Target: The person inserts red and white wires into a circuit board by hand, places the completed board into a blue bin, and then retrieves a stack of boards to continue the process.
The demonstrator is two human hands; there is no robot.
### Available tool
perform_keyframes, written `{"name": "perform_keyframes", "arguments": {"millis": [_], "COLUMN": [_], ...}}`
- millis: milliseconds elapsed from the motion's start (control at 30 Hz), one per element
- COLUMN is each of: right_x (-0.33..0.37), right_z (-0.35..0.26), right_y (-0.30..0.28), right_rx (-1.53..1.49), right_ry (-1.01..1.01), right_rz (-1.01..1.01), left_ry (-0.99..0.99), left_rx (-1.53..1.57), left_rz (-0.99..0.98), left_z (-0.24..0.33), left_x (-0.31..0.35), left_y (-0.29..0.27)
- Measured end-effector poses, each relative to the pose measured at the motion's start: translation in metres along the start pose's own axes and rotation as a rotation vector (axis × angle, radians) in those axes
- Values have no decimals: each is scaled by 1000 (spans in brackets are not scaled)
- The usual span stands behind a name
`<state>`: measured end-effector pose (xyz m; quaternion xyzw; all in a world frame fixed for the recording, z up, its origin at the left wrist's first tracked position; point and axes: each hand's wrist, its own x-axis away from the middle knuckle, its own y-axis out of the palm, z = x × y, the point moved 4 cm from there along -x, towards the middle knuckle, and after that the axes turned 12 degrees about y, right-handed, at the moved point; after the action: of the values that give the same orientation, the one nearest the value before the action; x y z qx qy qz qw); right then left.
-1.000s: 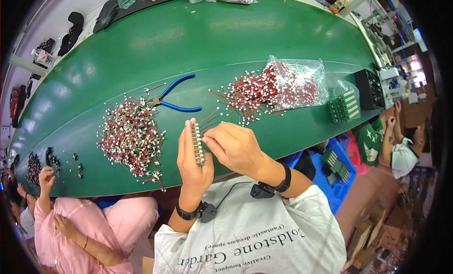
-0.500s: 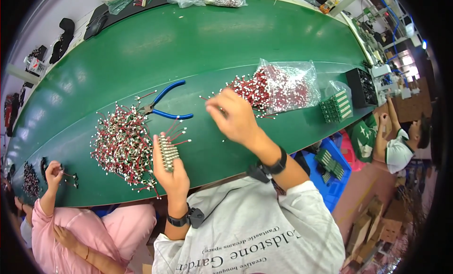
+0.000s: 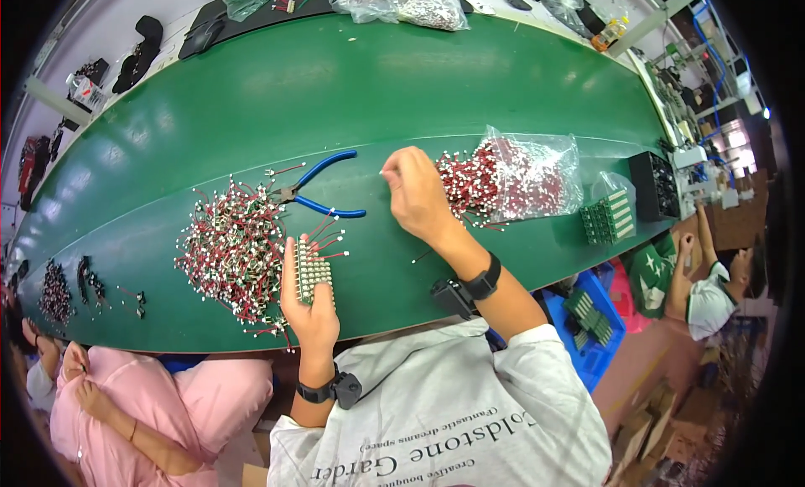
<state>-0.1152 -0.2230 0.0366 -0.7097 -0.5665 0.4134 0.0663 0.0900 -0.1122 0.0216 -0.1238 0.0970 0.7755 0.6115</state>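
Note:
My left hand (image 3: 310, 321) grips a small board panel (image 3: 314, 271) with rows of pale metal-coloured parts. Several red wires with white plugs stick out from its far end. My right hand (image 3: 417, 194) hovers over the green table with its fingers drawn together; whatever they may hold is too small to make out. Just right of it lies a heap of red wires with white connectors (image 3: 466, 182), partly inside a clear plastic bag (image 3: 553, 178). Left of the panel spreads a pile of wired small boards (image 3: 231, 256). Blue-handled pliers (image 3: 329, 160) lie beyond the panel, jaws touching that pile's edge.
On the right stand a bagged stack of green boards (image 3: 605, 220) and a black box (image 3: 652, 187). Below the table edge sits a blue bin (image 3: 605, 349) with boards. A person in pink (image 3: 159, 403) sits at my left, near small dark piles (image 3: 57, 294).
My right hand has turned, its fingers closing up. The panel has tilted to show more of its face. The neighbour in pink has drawn a hand back from the table.

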Motion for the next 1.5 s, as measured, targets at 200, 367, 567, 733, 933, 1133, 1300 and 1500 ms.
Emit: {"name": "perform_keyframes", "arguments": {"millis": [200, 367, 567, 733, 933, 1133, 1300, 1500], "right_x": [-4, 26, 55, 57, 62, 72, 72, 75], "right_z": [13, -35, -101, -96, -89, -80, -79, -82], "right_y": [-19, -37, -38, -34, -31, -28, -28, -27], "right_rx": [-520, -701, -526, -469, -500, -493, -457, -369], "right_ry": [516, 689, 252, 283, 331, 389, 333, 112], "right_rz": [2, -298, -366, -414, -395, -350, -374, -212], "left_ry": [-96, -26, 72, 119, 72, 97, 108, 115], "left_rx": [132, 123, 15, -73, -74, -67, -56, -59], "left_rz": [-9, -23, -72, -117, -153, -160, -170, -178], "left_z": [-2, -1, 7, 12, 14, 13, 12, 12], "left_x": [-1, 0, 2, 5, 8, 9, 11, 14], "left_y": [15, 23, 34, 37, 38, 40, 42, 44]}}
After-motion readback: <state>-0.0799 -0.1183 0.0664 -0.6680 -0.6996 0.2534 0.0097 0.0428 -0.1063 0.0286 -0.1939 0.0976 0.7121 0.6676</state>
